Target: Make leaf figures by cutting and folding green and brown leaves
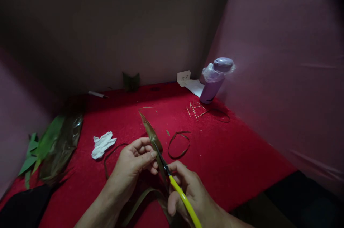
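Note:
Between thumb and fingers, my left hand (138,158) pinches a brown-green dried leaf (147,126) whose pointed tip slants up and away. My right hand (188,187) grips scissors (181,195) with yellow handles, and their dark blades lie against the leaf just beside my left thumb. Whether the blades are cutting through cannot be made out. A long leaf strip (142,199) curves below my hands towards the bottom edge. Right of the leaf, a thin brown strip (178,145) lies curled in a loop on the red cloth.
Crumpled white tissue (103,144) lies left, near green and brown leaves (57,142). Toothpicks (196,108) are scattered before a purple bottle (213,86). White cards (195,87), a folded leaf piece (130,82) and a white pen-like stick (96,94) sit along the back wall.

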`<state>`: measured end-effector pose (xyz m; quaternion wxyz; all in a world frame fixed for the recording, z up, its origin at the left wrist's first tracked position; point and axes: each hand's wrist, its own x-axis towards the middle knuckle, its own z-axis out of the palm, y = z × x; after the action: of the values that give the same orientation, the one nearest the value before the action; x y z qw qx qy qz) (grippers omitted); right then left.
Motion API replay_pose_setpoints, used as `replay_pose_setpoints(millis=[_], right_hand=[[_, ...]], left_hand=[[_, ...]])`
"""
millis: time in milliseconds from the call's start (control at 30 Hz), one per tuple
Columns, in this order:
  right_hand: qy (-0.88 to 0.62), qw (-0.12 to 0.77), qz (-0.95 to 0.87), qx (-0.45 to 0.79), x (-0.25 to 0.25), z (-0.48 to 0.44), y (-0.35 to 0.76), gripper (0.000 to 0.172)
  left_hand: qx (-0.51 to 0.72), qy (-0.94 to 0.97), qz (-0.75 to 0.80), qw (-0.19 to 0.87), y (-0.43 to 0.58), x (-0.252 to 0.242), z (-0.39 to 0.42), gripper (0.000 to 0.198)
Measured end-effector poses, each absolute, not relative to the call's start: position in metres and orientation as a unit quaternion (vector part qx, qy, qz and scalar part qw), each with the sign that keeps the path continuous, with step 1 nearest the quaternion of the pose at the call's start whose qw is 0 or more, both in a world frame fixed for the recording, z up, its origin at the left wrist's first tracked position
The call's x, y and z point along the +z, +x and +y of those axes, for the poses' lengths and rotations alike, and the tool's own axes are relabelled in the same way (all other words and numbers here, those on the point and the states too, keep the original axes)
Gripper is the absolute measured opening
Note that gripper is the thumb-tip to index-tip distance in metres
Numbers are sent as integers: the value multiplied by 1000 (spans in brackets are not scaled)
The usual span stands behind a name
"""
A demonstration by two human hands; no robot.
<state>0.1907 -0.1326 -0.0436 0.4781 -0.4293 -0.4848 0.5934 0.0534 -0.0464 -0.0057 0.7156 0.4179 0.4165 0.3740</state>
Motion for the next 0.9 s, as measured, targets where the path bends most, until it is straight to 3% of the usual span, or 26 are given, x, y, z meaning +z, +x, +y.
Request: replay_pose_setpoints(millis=[300,533,900], right_hand=[[-422,490,-445,620,-44,-131,192,29],[-442,454,-485,602,-45,-134,195,29],[-463,440,-512,574,-42,-135,194,36]], left_hand=[[376,412,412,720,52,-2,-47,24],[405,413,421,699,52,-2,-44,10],[410,411,426,695,50,-1,-45,12]])
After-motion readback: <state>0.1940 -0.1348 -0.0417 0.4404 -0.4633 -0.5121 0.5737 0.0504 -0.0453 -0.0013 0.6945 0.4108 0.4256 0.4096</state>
